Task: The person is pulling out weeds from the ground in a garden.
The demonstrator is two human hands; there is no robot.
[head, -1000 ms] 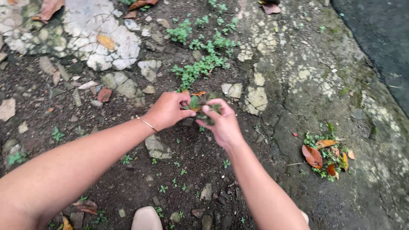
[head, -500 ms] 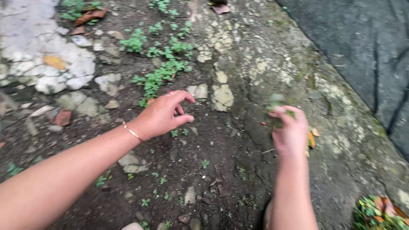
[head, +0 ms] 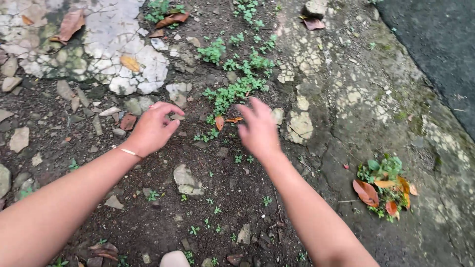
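The ground (head: 163, 217) of dark soil, loose stones and cracked concrete fills the view, with a dark asphalt strip (head: 435, 34) running along its far right corner. A broad slab of broken white concrete (head: 106, 42) lies at the far left corner, carrying a few brown dry leaves. Down the middle, from the far edge toward the centre, runs a patch of small green weeds (head: 237, 81), rooted in the soil. Both bare forearms reach in from the near edge. The left hand (head: 151, 129), with a thin bracelet (head: 126, 151) at the wrist, hovers left of centre with its grip released, fingers loosely curled and holding nothing, just above small stones. The right hand (head: 258, 129) is beside it at the centre, a little blurred, fingers spread and grip released, empty; its fingertips are just beside the near end of the weeds, and I cannot tell whether they touch them. Near the right edge lies a small heap of pulled weeds and orange-brown leaves (head: 383, 185), well apart from both hands. 1 small orange leaf (head: 219, 122) lies between the hands, just beside the near end of the weeds.
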